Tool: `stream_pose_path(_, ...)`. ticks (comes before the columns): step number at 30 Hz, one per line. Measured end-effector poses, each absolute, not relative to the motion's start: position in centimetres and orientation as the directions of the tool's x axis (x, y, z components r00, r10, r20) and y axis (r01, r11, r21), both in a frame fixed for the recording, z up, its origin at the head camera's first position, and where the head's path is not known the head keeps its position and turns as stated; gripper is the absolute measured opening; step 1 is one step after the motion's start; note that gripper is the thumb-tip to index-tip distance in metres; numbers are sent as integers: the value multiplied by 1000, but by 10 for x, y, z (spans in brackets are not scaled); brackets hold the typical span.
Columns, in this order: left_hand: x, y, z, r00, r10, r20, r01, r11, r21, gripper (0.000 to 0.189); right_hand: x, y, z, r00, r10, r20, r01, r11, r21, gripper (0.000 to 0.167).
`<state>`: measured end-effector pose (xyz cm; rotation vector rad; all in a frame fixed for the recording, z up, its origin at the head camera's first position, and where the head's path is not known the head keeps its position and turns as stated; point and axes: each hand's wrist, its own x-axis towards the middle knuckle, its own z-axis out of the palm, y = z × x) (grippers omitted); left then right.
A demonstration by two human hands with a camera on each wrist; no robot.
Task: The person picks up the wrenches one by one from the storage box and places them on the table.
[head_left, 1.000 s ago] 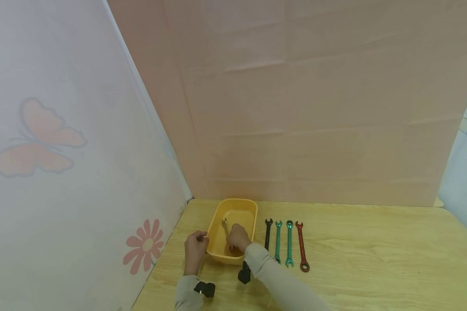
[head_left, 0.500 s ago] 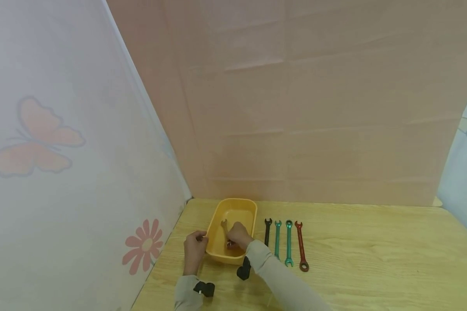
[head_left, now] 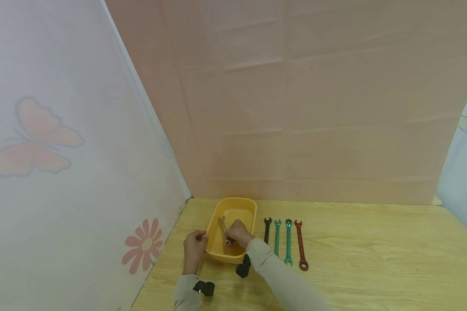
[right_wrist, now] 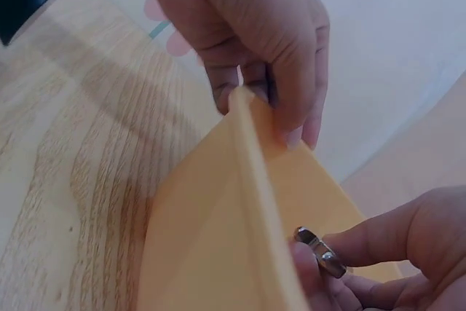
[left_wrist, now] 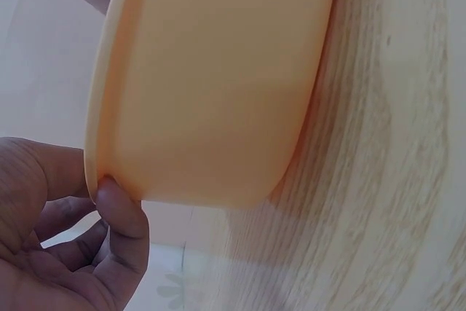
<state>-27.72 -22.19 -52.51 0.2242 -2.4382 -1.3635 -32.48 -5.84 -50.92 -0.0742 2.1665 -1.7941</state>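
Observation:
My left hand [head_left: 194, 249] pinches the near left rim of a yellow plastic tray [head_left: 237, 211] between thumb and fingers; in the left wrist view this hand [left_wrist: 65, 231] has its thumb against the outer wall. Inside the tray, my right hand [head_left: 239, 233] holds a silvery combination wrench [head_left: 223, 225] by its lower part. The wrench slants with its open end toward the back left. Its metal end [right_wrist: 320, 253] shows between thumb and fingers in the right wrist view, while the tray wall hides part of the grip.
Right of the tray lie a black wrench [head_left: 267, 231], a green wrench [head_left: 277, 237], another green wrench [head_left: 289, 242] and a red wrench [head_left: 301, 244], in a row on the wooden table [head_left: 373, 246]. My right sleeve [head_left: 280, 276] covers the near end of the black one.
The wrench in my right hand has shifted slightly left and back inside the tray, and its near end now shows more. My left hand stays on the rim.

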Motion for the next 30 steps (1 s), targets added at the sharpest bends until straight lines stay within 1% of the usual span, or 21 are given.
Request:
stream_pose_path(3,-278,-222,-525,-930,-293,220,34,530,847,17,-326,-59,-507,-944,-247,-219,175,189,-966,7)
stream_pose_path(7,-279,-222,-526,-929,-288,233,45,535,844,17,-327,-58,-505,-943,-256,-214,174,171,-970,14)
stream_pose_path(16,-281,-220,-525,-925,-291,243,53,534,844,16,-328,-51,-501,-943,-284,-172,144,116,-983,16)
stream_pose_path(24,-282,-218,-527,-929,-298,219,33,522,852,16,-326,-42,-495,-945,-289,-152,121,124,-985,16)
stream_pose_path(30,-282,-218,-524,-927,-288,241,58,523,850,17,-326,-35,-490,-945,-295,-143,111,124,-986,19)
